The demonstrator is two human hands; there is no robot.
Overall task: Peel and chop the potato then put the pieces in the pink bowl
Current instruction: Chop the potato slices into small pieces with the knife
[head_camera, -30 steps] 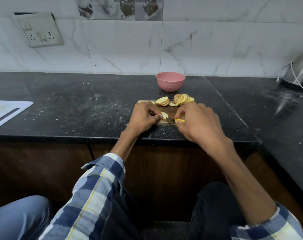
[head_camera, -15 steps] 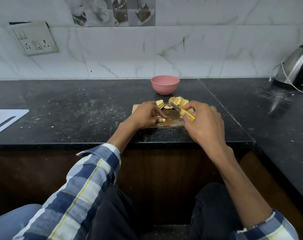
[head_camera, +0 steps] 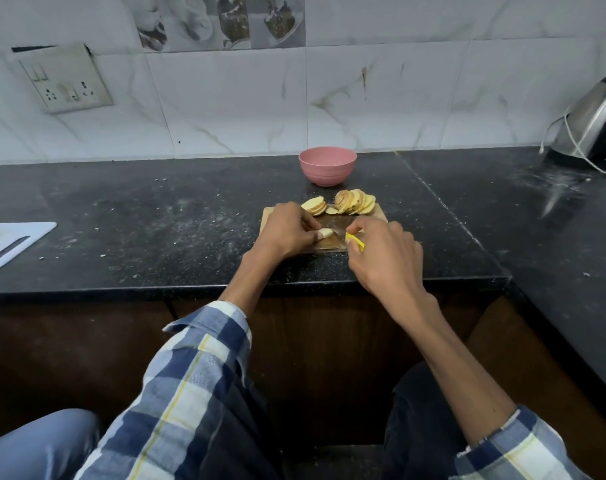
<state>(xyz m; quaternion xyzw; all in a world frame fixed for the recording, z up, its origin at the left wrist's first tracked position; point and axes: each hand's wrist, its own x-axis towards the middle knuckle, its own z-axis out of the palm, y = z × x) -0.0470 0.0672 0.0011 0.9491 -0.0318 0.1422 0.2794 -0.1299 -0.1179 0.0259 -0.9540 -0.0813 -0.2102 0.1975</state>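
A small wooden cutting board [head_camera: 334,221] lies on the black counter. My left hand [head_camera: 287,232] pinches a pale potato piece [head_camera: 325,233] against the board. My right hand [head_camera: 384,258] grips a knife with a yellow handle [head_camera: 355,241]; its blade points left toward the piece and is mostly hidden. Several potato slices [head_camera: 353,202] lie fanned along the board's far edge. The pink bowl [head_camera: 327,166] stands just behind the board; its inside is not visible.
A white cutting board [head_camera: 10,244] lies at the counter's left edge. A steel kettle [head_camera: 596,123] with a cord stands at the back right. A wall socket [head_camera: 64,79] is on the tiles. The counter's front edge runs just below my wrists.
The knife has dropped from a raised slant to low beside the potato piece. My left hand has stayed on the piece. The camera view has tilted slightly.
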